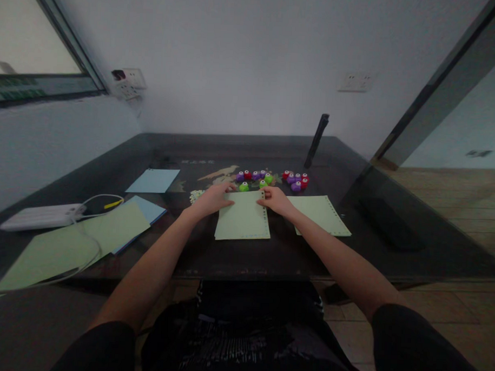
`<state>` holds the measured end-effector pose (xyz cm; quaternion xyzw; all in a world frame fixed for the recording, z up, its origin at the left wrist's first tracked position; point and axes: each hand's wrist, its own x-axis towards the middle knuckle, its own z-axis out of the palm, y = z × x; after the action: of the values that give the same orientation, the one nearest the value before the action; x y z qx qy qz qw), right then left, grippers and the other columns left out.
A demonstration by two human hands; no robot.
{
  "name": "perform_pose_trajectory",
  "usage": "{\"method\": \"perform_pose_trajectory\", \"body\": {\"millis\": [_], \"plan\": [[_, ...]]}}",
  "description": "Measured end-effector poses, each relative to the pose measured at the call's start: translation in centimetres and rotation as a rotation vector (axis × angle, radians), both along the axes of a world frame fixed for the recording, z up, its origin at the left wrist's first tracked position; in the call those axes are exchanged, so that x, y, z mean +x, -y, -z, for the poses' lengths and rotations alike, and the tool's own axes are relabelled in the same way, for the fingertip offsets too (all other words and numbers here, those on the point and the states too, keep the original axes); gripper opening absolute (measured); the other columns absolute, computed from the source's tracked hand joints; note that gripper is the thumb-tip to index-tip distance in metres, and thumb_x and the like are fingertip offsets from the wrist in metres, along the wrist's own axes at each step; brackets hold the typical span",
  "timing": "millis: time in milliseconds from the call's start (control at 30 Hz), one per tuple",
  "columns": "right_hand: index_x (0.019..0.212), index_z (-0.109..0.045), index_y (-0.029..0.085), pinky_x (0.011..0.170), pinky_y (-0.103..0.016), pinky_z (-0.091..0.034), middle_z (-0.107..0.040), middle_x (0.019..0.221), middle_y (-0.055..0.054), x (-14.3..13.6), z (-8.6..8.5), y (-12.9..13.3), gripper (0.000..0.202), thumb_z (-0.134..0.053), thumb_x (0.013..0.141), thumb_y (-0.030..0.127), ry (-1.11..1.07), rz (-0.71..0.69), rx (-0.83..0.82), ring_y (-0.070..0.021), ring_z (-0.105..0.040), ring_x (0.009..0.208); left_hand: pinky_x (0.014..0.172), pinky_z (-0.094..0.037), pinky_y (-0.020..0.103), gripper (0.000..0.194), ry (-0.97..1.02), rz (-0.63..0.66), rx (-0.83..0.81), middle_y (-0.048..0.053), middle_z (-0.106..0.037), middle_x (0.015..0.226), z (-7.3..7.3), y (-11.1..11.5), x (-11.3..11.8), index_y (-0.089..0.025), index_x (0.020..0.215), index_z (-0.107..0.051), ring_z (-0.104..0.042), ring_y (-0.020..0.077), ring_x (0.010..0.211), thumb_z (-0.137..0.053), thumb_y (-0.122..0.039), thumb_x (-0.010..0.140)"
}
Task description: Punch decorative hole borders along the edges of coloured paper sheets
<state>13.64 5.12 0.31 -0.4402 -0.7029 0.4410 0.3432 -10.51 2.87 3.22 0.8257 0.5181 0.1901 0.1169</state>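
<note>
A pale green sheet of loose-leaf paper (pixel 242 220), with punched holes down its right edge, lies in front of me on the dark table; whether it is one sheet or a thin stack I cannot tell. My left hand (pixel 215 199) is closed on its top left corner, thumb on top. At the top right edge, my right hand (pixel 276 200) pinches the paper beside the holes. More pale green punched paper (pixel 323 215) lies under and beyond my right wrist. Just behind the hands sit several small round red, purple and green pieces (pixel 297 185) with white eye-like tops.
Left are a light blue sheet (pixel 153 180), large pale green paper (pixel 73 241) over blue paper (pixel 155 213), and a white power strip (pixel 43 217) with a loose cable. A black post (pixel 316 141) stands at the back right. A dark flat object (pixel 390 224) lies right.
</note>
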Motion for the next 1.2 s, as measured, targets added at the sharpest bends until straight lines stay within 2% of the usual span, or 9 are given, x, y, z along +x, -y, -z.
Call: {"method": "perform_pose_trajectory", "body": {"millis": [133, 233, 367, 533, 600, 767, 933, 1067, 1200], "plan": [[0.087, -0.061, 0.015, 0.067, -0.032, -0.054, -0.071, 0.087, -0.008, 0.3, -0.9, 0.2, 0.018, -0.065, 0.069, 0.012, -0.129, 0.002, -0.095, -0.0189, -0.067, 0.075, 0.084, -0.047, 0.038, 0.036, 0.239, -0.098, 0.034, 0.005, -0.065, 0.096, -1.0, 0.1, 0.1, -0.019, 0.107, -0.059, -0.061, 0.0202, 0.089, -0.06, -0.034, 0.074], [0.088, -0.062, 0.016, 0.068, -0.033, -0.054, -0.071, 0.088, -0.008, 0.9, -1.6, -0.1, 0.017, -0.066, 0.071, 0.018, -0.207, 0.036, -0.094, -0.0179, -0.066, 0.074, 0.074, -0.051, 0.038, 0.041, 0.442, -0.115, -0.134, 0.009, -0.067, 0.1, -1.3, 0.3, 0.4, -0.018, 0.117, -0.054, -0.063, 0.0216, 0.087, -0.053, -0.041, 0.082], [0.085, -0.061, 0.016, 0.068, -0.033, -0.053, -0.069, 0.084, -0.006, 2.1, -2.3, -1.0, 0.022, -0.07, 0.068, 0.025, -0.346, 0.125, -0.071, -0.0161, -0.064, 0.07, 0.07, -0.053, 0.037, 0.043, 0.561, 0.002, -0.426, 0.012, -0.066, 0.109, -0.8, 0.8, 0.9, -0.019, 0.122, -0.051, -0.064, 0.0228, 0.093, -0.044, -0.043, 0.088], [0.083, -0.059, 0.018, 0.07, -0.032, -0.051, -0.068, 0.083, -0.005, 3.3, -2.9, -1.7, 0.032, -0.074, 0.063, 0.038, -0.416, 0.234, 0.006, -0.0162, -0.063, 0.073, 0.062, -0.052, 0.034, 0.041, 0.511, 0.128, -0.64, 0.013, -0.07, 0.093, 0.0, 1.7, 2.1, -0.014, 0.1, -0.063, -0.066, 0.021, 0.074, -0.05, -0.05, 0.084], [0.083, -0.059, 0.018, 0.07, -0.032, -0.051, -0.068, 0.083, -0.005, 3.5, -3.0, -1.7, 0.033, -0.075, 0.062, 0.038, -0.436, 0.254, 0.021, -0.0162, -0.063, 0.073, 0.059, -0.051, 0.034, 0.041, 0.533, 0.167, -0.689, 0.014, -0.071, 0.089, 0.1, 2.1, 2.5, -0.014, 0.097, -0.064, -0.066, 0.0204, 0.069, -0.055, -0.05, 0.081], [0.083, -0.061, 0.017, 0.072, -0.033, -0.051, -0.069, 0.086, -0.005, 3.4, -3.1, -1.5, 0.026, -0.072, 0.067, 0.036, -0.462, 0.233, 0.02, -0.0173, -0.063, 0.076, 0.057, -0.05, 0.034, 0.04, 0.558, 0.157, -0.669, 0.015, -0.071, 0.084, 0.1, 2.3, 3.1, -0.011, 0.084, -0.067, -0.062, 0.0179, 0.061, -0.06, -0.05, 0.077], [0.089, -0.064, 0.018, 0.073, -0.034, -0.052, -0.07, 0.092, -0.008, 3.1, -3.3, -1.0, 0.019, -0.064, 0.078, 0.033, -0.332, 0.167, -0.028, -0.0177, -0.064, 0.078, 0.056, -0.048, 0.032, 0.034, 0.628, 0.065, -0.589, 0.015, -0.071, 0.085, 0.7, 1.6, 3.0, -0.01, 0.09, -0.066, -0.06, 0.0161, 0.058, -0.06, -0.042, 0.078], [0.089, -0.067, 0.017, 0.077, -0.034, -0.053, -0.071, 0.093, -0.008, 2.8, -3.2, -0.6, 0.019, -0.068, 0.074, 0.027, -0.335, 0.072, -0.121, -0.0192, -0.065, 0.082, 0.05, -0.044, 0.026, 0.03, 0.678, 0.053, -0.537, 0.016, -0.071, 0.084, 1.0, 1.3, 2.9, -0.008, 0.085, -0.065, -0.058, 0.0123, 0.053, -0.06, -0.037, 0.079], [0.087, -0.068, 0.017, 0.082, -0.036, -0.053, -0.072, 0.091, -0.008, 2.8, -3.2, -0.5, 0.018, -0.07, 0.07, 0.024, -0.366, 0.066, -0.146, -0.0199, -0.065, 0.085, 0.048, -0.044, 0.024, 0.031, 0.693, 0.069, -0.536, 0.016, -0.072, 0.083, 0.9, 1.3, 2.9, -0.008, 0.086, -0.065, -0.059, 0.0124, 0.052, -0.062, -0.038, 0.077]]}}
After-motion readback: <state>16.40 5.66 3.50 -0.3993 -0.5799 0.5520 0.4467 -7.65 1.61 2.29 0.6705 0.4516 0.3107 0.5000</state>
